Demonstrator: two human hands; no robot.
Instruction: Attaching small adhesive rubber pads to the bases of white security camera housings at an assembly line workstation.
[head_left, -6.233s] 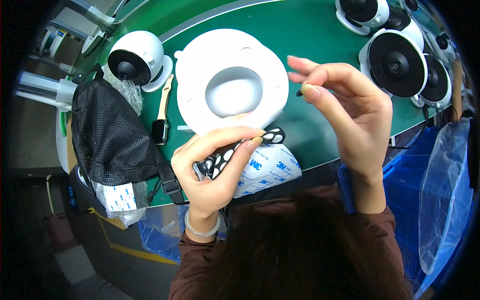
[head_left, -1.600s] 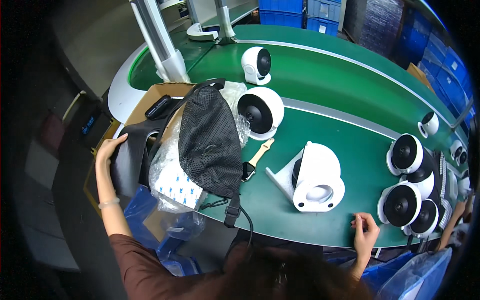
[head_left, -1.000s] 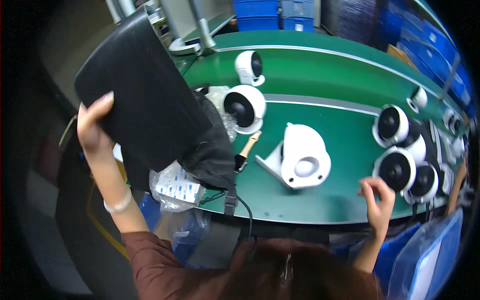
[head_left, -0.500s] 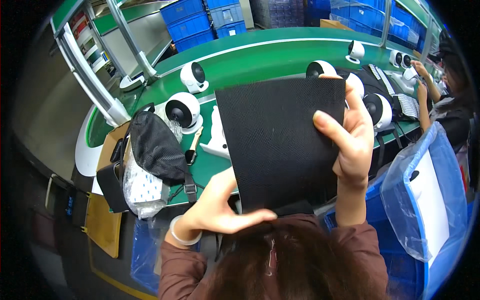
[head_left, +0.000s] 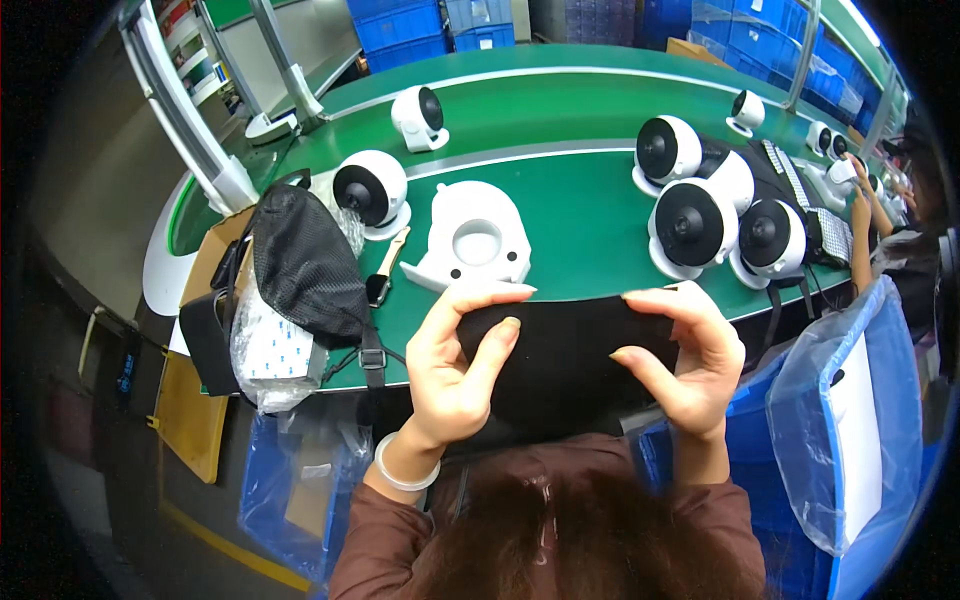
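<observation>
Close to my body, a black mesh-textured sheet (head_left: 565,360) is held by its upper edge between both hands. My left hand (head_left: 450,385) pinches its left end between thumb and fingers, and my right hand (head_left: 695,365) pinches the right end the same way. Its lower part hangs down in front of my brown top. Just beyond the sheet lies a white fixture (head_left: 465,207) with a round recess and two dark dots. A wristwatch (head_left: 377,289) with a pale strap rests to the left of that fixture.
White ball-shaped devices with black fronts stand left (head_left: 370,190) and right (head_left: 690,225) on the green bench (head_left: 580,215). A black mesh bag (head_left: 305,265) covers the bench's left corner. At right is a blue plastic-lined bin (head_left: 790,440); a co-worker (head_left: 905,200) works farther off.
The black sheet has come down and tilted, now seen narrower. My left hand has risen to grip its upper edge; my right hand has lowered. The white fixture is uncovered.
</observation>
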